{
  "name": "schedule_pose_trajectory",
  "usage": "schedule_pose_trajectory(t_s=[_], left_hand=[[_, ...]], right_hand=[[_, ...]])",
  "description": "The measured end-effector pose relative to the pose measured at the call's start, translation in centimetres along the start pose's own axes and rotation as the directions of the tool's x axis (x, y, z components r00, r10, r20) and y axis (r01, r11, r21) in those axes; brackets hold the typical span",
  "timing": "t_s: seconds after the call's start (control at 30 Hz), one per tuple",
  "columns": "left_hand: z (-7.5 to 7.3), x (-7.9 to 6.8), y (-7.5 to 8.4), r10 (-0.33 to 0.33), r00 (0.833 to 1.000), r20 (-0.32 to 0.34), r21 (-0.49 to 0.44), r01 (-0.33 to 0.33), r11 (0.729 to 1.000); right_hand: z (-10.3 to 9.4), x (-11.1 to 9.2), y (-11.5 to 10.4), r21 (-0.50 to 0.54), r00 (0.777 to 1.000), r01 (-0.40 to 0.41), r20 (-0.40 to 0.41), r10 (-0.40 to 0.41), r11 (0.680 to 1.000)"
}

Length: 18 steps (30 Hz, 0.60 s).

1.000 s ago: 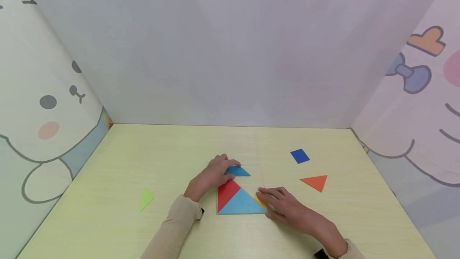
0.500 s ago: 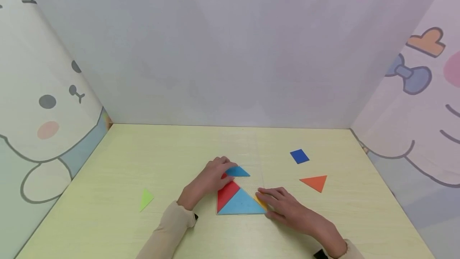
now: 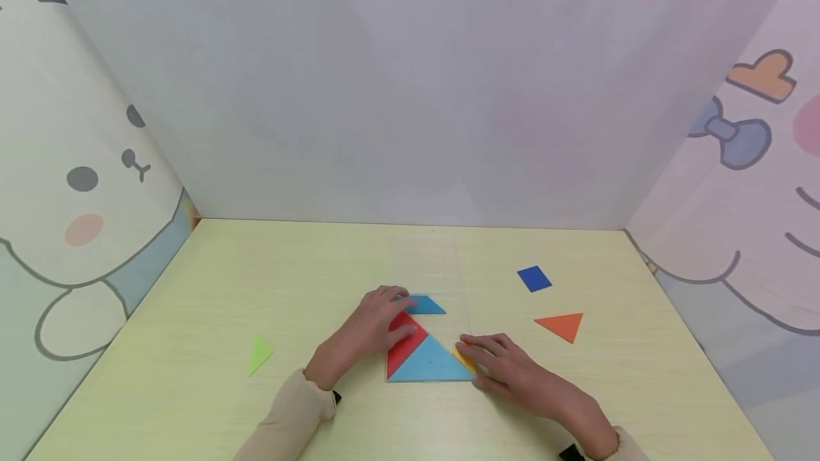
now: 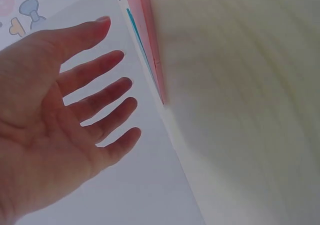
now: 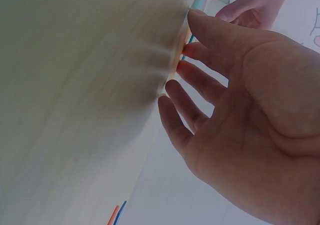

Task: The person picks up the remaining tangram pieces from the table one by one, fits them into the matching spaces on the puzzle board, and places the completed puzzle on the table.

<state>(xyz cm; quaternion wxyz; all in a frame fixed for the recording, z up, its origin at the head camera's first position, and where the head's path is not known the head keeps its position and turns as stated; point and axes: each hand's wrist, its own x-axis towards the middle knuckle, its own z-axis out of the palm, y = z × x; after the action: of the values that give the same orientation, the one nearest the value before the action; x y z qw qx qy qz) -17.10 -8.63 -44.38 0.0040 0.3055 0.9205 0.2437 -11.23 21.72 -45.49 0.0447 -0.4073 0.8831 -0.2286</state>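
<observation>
From the head feed I saw the left hand (image 3: 374, 322) just below the middle of the frame, its fingers loosely extended and holding nothing; the left wrist feed showed thumb and fingers spread well apart. Its fingertips overlapped the left end of a medium-blue piece (image 3: 428, 304), hiding part of that outline, and its thumb crossed a red triangle (image 3: 398, 360); I could not tell whether either was touched. The right hand (image 3: 512, 372), lower right of centre, lay with fingers extended and slightly bent, their tips resting on a yellow piece (image 3: 465, 358) that they mostly covered, the thumb near the lower corner of the group without closing round it. Between the hands, a large light-blue triangle (image 3: 430, 363) lay flat along the bottom of the group, bordering the red triangle on its upper left and the yellow piece on its upper right. Farther out, an orange-red triangle (image 3: 561, 326) sat right of centre, a dark-blue quadrilateral (image 3: 534, 278) above it, and a lime-green triangle (image 3: 260, 356) at lower left. All lay on a pale wood-grain table (image 3: 307, 269), with a plain whitish backdrop (image 3: 410, 91) filling the upper frame.
</observation>
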Motion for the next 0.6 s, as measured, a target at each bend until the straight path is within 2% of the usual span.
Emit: schedule_pose_trajectory(t_s=[0.27,0.47,0.6], left_hand=[[0.3,-1.0,0.3,0.040,0.999,-0.012,0.022,-0.040,0.999],[0.6,-1.9,0.5,0.039,0.999,0.018,0.057,-0.040,0.998],[0.5,-2.5,0.7,0.060,0.997,0.049,0.075,-0.063,0.995]], right_hand=[[0.0,0.0,-0.1,0.002,1.000,-0.003,0.004,0.003,1.000],[0.1,0.0,-0.1,-0.017,1.000,0.011,-0.009,-0.011,1.000],[0.0,0.0,-0.1,-0.026,1.000,0.012,-0.011,-0.013,1.000]])
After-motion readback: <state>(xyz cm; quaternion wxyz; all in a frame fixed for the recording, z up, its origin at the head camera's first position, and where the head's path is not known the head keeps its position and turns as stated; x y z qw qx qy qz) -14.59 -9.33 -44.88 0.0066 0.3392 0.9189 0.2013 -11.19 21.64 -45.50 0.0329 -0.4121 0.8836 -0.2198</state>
